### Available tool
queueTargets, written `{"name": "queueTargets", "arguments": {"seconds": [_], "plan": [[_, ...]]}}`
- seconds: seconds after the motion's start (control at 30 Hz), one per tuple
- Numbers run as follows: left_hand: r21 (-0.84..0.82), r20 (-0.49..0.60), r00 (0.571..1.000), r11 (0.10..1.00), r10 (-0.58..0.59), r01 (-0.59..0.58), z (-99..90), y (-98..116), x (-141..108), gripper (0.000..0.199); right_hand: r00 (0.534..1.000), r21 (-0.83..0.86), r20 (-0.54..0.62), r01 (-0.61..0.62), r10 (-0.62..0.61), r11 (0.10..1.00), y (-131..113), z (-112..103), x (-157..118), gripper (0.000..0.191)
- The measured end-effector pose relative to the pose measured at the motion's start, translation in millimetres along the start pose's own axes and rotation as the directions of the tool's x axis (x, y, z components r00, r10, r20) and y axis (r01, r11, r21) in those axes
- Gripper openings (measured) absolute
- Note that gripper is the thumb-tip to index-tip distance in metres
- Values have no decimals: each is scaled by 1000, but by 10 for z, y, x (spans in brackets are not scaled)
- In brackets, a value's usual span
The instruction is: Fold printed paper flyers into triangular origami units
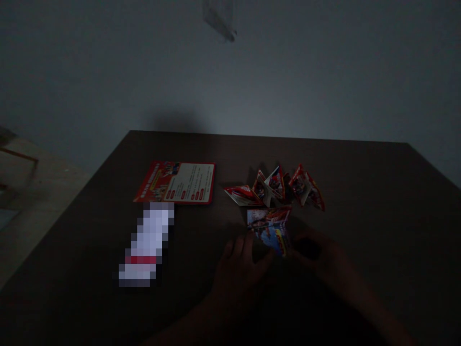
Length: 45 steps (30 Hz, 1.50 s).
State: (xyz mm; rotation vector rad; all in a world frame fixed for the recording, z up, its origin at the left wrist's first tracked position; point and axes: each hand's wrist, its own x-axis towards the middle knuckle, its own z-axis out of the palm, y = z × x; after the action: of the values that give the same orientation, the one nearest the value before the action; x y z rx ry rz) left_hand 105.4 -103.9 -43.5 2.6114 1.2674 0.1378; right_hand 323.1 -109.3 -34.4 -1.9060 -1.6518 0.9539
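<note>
A small glossy printed paper (268, 233), blue and red with a crease across its middle, lies on the dark table between my hands. My left hand (239, 264) is at its left and lower edge, fingers curled on the left side and thumb against the bottom. At the lower right corner, my right hand (322, 252) pinches the paper between thumb and finger. Just beyond stand several folded red-and-white printed papers (277, 185), bent into pointed shapes. Dim light hides detail on both hands.
A stack of red-and-white printed sheets (190, 182) lies on the table (378, 192) at left of the folded papers. Nearer me is a bright pixelated oblong (147, 245), its kind obscured. A pale wall (306, 72) rises behind the table's far edge.
</note>
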Motion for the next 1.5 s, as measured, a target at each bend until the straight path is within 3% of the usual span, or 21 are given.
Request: {"name": "queueTargets", "arguments": {"seconds": [0.2, 0.37, 0.63, 0.77, 0.9, 1.0, 1.1, 1.17, 1.27, 1.3, 1.37, 1.43, 1.5], "plan": [[-18, -6, 1000, 1000, 12, -12, 28, -2, -18, 45, 994, 32, -92, -48, 51, 998, 42, 32, 96, 40], [-8, 33, 998, 999, 51, -51, 30, 10, -25, 47, 994, 99, -100, -41, 51, 994, -36, 72, 140, 48], [-44, 13, 997, 996, 80, -79, -13, -29, 39, 34, 989, 197, -149, 16, 14, 980, 23, 159, 148, 27], [-164, -4, 999, 985, 54, -54, -92, -92, 102, 26, 989, 198, -148, 3, 27, 980, 1, 139, 115, 22], [-273, -117, 993, 962, -14, -18, -137, -170, 131, 22, 986, 264, -164, 20, 24, 964, -31, 138, 68, 24], [-333, -230, 967, 942, -108, 26, -160, -235, 140, 16, 974, 220, -218, 112, -63, 969, -48, 122, 21, 16], [-372, -330, 921, 925, -207, 74, -167, -302, 139, 25, 927, 85, -291, 272, -238, 958, -76, 54, -39, 9], [-387, -381, 898, 920, -218, 59, -159, -346, 131, 32, 872, -38, -304, 391, -383, 920, -117, -17, -86, 12], [-385, -435, 892, 921, -123, -61, -146, -403, 111, 38, 758, -163, -251, 580, -602, 798, -212, -112, -158, 20], [-374, -443, 893, 921, -80, -103, -145, -417, 105, 38, 748, -175, -221, 600, -625, 780, -240, -129, -178, 22], [-338, -457, 889, 928, -17, -156, -150, -435, 96, 36, 671, -209, -211, 680, -711, 703, -267, -130, -208, 25], [-276, -485, 874, 944, 26, -181, -162, -443, 94, 32, 620, -223, -209, 722, -756, 654, -235, -96, -225, 31], [-197, -531, 843, 955, 86, -222, -173, -447, 98, 29, 607, -241, -188, 733, -772, 635, -158, -47, -231, 33]]}}
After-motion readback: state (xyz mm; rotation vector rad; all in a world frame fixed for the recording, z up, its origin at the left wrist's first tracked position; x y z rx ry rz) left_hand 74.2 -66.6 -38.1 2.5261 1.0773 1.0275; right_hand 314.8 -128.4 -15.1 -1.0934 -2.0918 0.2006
